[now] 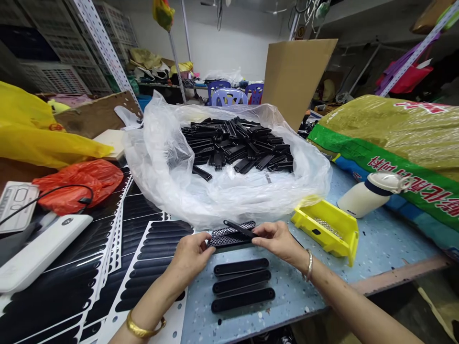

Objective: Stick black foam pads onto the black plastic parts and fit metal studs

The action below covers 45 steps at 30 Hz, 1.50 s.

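My left hand (191, 255) and my right hand (276, 239) together grip a long black comb-like plastic piece (229, 235) with a dotted mesh face, each hand pinching one end just above the table. A thin black strip (238, 228) lies slanted on top of it under my right fingers. Three flat black oval strips (242, 284) lie side by side on the blue table (380, 243) right in front of my hands. Behind them a clear plastic bag (172, 181) holds a heap of several similar black pieces (240, 143).
White sheets of black oval stickers (150, 258) cover the table's left side. A yellow plastic bin (328, 227) with small metal parts and a white bottle (369, 193) sit at right. A green-yellow sack (394, 143), a red bag (77, 184), a white device (39, 251) and a cardboard box (296, 76) surround the workspace.
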{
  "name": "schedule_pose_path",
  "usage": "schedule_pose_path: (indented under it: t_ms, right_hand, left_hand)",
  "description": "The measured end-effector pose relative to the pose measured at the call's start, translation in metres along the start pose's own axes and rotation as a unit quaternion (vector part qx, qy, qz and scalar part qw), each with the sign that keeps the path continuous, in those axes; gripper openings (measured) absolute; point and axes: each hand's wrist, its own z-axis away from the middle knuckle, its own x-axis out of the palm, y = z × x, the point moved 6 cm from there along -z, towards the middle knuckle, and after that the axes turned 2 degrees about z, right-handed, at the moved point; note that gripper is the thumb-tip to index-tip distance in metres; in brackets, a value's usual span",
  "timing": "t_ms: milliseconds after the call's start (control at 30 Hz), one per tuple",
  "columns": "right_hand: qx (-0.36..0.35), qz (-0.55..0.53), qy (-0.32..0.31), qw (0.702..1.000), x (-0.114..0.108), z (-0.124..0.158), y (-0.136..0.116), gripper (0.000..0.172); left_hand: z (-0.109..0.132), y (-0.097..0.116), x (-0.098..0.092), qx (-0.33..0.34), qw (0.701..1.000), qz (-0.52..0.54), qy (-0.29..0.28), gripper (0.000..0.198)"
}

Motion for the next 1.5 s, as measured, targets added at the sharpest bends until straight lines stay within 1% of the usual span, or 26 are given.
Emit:
schedule_pose_path:
  t_ms: [67,133,233,300,400,500,600,733,900,1133,1367,1500]
  right_hand:
    - [-0.001,0.014,-0.008,1.0,0.001,-0.002,-0.004,0.013]
    - [-0.013,0.041,-0.02,0.999,0.001,-0.001,-0.009,0.011]
    - [-0.037,0.091,-0.046,0.994,-0.001,0.008,-0.016,0.006]
    - [-0.06,0.133,-0.053,0.988,-0.004,0.014,-0.02,0.005]
    - [-0.125,0.187,-0.054,0.973,-0.009,0.022,-0.028,0.008]
    - [-0.182,0.226,-0.056,0.955,-0.008,0.025,-0.035,0.013]
    - [-0.216,0.258,-0.057,0.94,-0.002,0.026,-0.041,0.015]
    - [-0.241,0.287,-0.068,0.924,0.007,0.025,-0.047,0.015]
    - [-0.253,0.31,-0.075,0.913,0.012,0.023,-0.052,0.013]
    - [-0.241,0.307,-0.101,0.915,0.019,0.022,-0.052,0.014]
    - [-0.238,0.312,-0.093,0.915,0.02,0.022,-0.047,0.011]
    - [-0.223,0.311,-0.106,0.918,0.02,0.021,-0.044,0.01]
  left_hand:
    - [-0.003,0.001,0.001,0.005,1.0,0.01,-0.003,0.013]
    - [-0.002,-0.001,0.003,0.005,0.999,0.028,-0.017,0.012]
    - [0.004,-0.005,0.011,-0.004,0.996,0.076,-0.054,0.012]
    - [0.009,-0.008,0.015,-0.017,0.993,0.102,-0.065,0.014]
    - [0.013,-0.013,0.019,-0.038,0.987,0.137,-0.071,0.023]
    - [0.014,-0.016,0.022,-0.058,0.977,0.185,-0.086,0.03]
    - [0.014,-0.018,0.024,-0.083,0.965,0.228,-0.096,0.027]
    - [0.014,-0.021,0.027,-0.107,0.953,0.262,-0.105,0.024]
    - [0.015,-0.021,0.026,-0.119,0.949,0.272,-0.107,0.023]
    - [0.015,-0.019,0.026,-0.122,0.946,0.279,-0.11,0.023]
    - [0.015,-0.021,0.026,-0.119,0.946,0.283,-0.109,0.022]
    - [0.015,-0.022,0.026,-0.116,0.947,0.276,-0.119,0.024]
